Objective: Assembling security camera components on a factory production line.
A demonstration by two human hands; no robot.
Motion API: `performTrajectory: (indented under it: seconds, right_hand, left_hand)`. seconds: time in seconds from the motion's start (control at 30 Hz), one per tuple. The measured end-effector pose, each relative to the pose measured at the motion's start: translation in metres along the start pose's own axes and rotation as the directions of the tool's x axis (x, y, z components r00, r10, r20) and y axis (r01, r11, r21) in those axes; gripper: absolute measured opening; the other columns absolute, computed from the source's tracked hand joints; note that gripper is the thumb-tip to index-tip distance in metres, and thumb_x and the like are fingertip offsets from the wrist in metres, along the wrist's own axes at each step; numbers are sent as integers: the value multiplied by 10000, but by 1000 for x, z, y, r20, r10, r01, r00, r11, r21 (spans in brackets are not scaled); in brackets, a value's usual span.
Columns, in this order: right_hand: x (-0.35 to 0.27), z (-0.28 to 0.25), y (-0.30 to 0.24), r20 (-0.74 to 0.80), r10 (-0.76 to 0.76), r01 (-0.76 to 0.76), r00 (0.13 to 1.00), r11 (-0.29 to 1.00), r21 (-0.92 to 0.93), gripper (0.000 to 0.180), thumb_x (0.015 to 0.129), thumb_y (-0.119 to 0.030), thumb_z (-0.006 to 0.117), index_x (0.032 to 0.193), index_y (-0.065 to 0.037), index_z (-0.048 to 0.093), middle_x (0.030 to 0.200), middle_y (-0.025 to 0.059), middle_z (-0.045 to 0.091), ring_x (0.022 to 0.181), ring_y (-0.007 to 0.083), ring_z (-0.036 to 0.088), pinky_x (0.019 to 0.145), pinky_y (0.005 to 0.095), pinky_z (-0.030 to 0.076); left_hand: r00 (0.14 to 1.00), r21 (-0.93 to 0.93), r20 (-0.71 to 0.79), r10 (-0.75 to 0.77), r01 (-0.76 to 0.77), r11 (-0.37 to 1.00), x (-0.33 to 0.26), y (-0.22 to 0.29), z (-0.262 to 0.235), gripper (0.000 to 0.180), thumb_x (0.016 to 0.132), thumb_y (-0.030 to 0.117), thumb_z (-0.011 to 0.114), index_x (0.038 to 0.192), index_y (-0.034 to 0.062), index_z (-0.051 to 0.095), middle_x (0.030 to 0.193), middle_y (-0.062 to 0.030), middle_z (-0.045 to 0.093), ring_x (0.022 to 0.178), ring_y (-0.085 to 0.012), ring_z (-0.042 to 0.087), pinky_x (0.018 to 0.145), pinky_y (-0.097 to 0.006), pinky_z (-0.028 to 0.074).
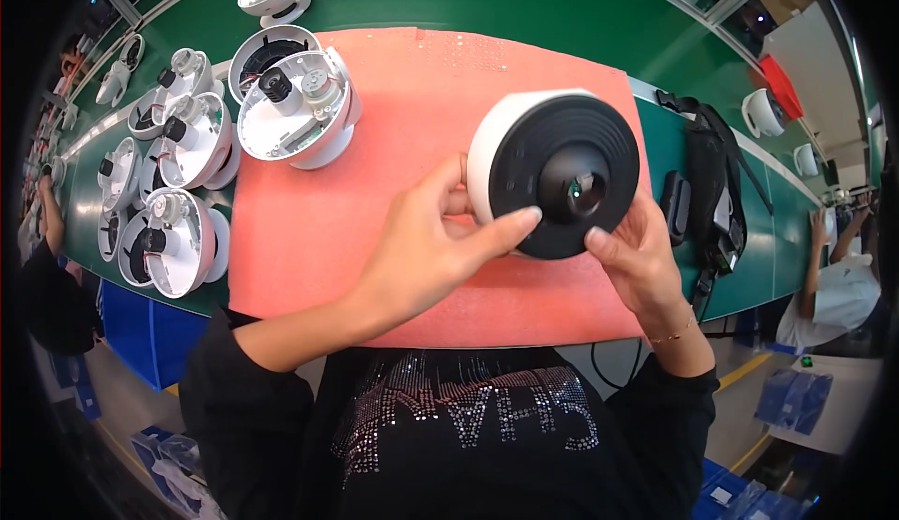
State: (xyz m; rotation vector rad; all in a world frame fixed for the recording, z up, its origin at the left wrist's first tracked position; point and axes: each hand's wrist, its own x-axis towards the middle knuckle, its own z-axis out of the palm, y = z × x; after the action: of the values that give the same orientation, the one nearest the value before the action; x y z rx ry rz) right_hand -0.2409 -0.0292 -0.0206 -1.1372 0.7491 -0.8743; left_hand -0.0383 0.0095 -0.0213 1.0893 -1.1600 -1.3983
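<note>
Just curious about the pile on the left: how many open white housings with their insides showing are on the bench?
About 7, though overlapping ones may hide more. Two sit at the pink mat's top-left corner; roughly five cluster on the green bench at left.

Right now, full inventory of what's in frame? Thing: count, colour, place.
Dome unit: 1, white shell with black ringed face and centre lens, held over the mat
Mat: 1, salmon pink, centre of bench
Bench: 1, green, runs across the frame
Open housings: about nine, white with motors and wiring exposed, left of the mat and on its left corner
Closed domes: a few, white, far right of bench
Bag: 1, black with straps, right of mat
Blue bins: several, on the floor, lower right and lower left
Co-workers: 2, at the far left and far right edges
Left hand: grip on the unit's left side, thumb on the black face
Right hand: grip on the unit's lower right rim
</note>
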Motion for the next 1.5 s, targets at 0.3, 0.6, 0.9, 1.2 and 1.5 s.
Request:
performTrajectory:
  seconds: [0.3, 0.6, 0.9, 1.2, 1.5]
  right_hand:
    - [-27, 13, 4, -2, -109, 106, 994, 972, -210, 636, 690, 15, 691, 1157, -32, 262, 1116, 110, 403, 1096, 175, 434, 930, 323, 383]
    - [-51, -7, 32, 272, -321, 417, 907, 764, -492, 560, 688, 16, 696, 1081, -5, 297, 975, 162, 541, 840, 198, 572, 682, 286, 462]
    - [-29, -10, 3, 275, -335, 429, 901, 780, -455, 663, 540, -377, 791, 1010, 12, 531, 898, 145, 618, 780, 276, 623, 661, 333, 496]
    - [-26, -16, -1, 307, -264, 380, 914, 823, -423, 498, 618, -154, 749, 1040, 10, 542, 941, 131, 625, 807, 270, 623, 689, 324, 496]
    - [-22, -12, -6, 267, -157, 252, 951, 893, -373, 444, 709, -205, 692, 1061, 25, 549, 984, 144, 618, 871, 262, 617, 734, 320, 489]
  left_hand:
    - [996, -12, 42, -76, 77, 997, -24, -2, -4, 423, 749, 55, 664, 1095, -24, 433, 1002, -136, 592, 934, -182, 583, 790, -279, 493]
    - [948, 322, 175, 265, -310, 895, -30, -17, -22, 382, 640, 36, 722, 985, -23, 568, 902, -137, 636, 820, -225, 645, 738, -298, 523]
    - [926, 475, 283, 250, -361, 803, -26, -5, -26, 398, 618, 68, 707, 992, 19, 581, 791, -108, 652, 698, -216, 655, 622, -275, 529]
    - [898, 579, 317, 304, -438, 688, -23, 0, -25, 383, 610, 98, 723, 957, 19, 583, 729, -84, 646, 585, -195, 639, 488, -259, 499]
    - [909, 581, 318, 268, -410, 703, -21, 6, -26, 362, 621, 134, 745, 922, 13, 585, 708, -90, 642, 570, -195, 635, 487, -253, 496]
